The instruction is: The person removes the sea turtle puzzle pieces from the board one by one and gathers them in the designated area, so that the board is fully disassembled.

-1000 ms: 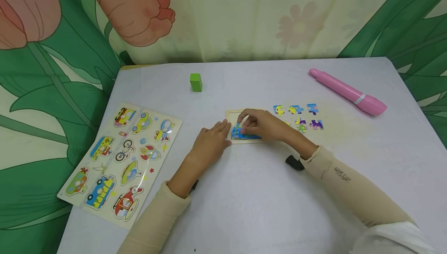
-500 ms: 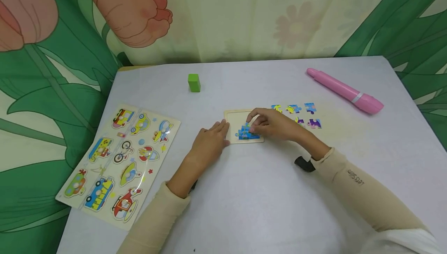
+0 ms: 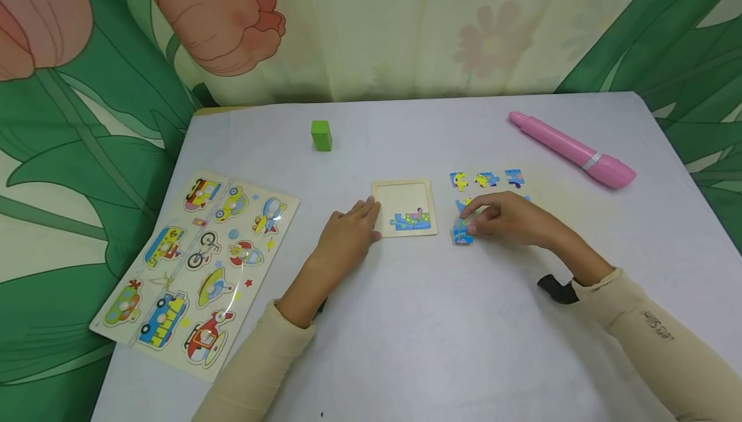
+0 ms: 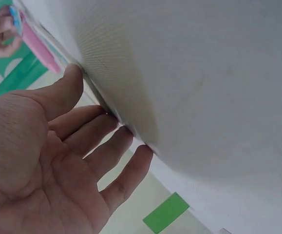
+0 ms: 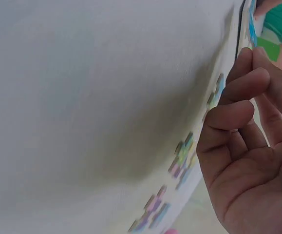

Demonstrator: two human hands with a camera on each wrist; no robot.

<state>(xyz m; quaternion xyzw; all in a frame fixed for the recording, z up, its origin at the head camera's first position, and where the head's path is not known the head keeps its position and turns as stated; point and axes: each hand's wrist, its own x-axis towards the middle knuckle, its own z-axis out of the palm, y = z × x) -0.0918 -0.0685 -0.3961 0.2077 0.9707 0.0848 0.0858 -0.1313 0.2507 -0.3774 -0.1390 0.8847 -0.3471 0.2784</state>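
My left hand lies with fingers extended, its fingertips and thumb touching the left edge of a small wooden puzzle tray. In the left wrist view, the fingers press along the tray's side. A few joined blue puzzle pieces sit at the bottom right inside the tray. To the right of the tray, my right hand pinches a blue puzzle piece between thumb and fingers. Beyond that hand lie several loose puzzle pieces, some of them covered by it.
A vehicle peg puzzle board lies at the left of the white table. At the back stand a green block and, farther right, a pink pen-shaped toy. A floral curtain hangs behind the table.
My right hand has moved right, out of the tray, with a blue puzzle piece in its pinch. More of the joined pieces show now. The left hand has stayed at the tray's edge.
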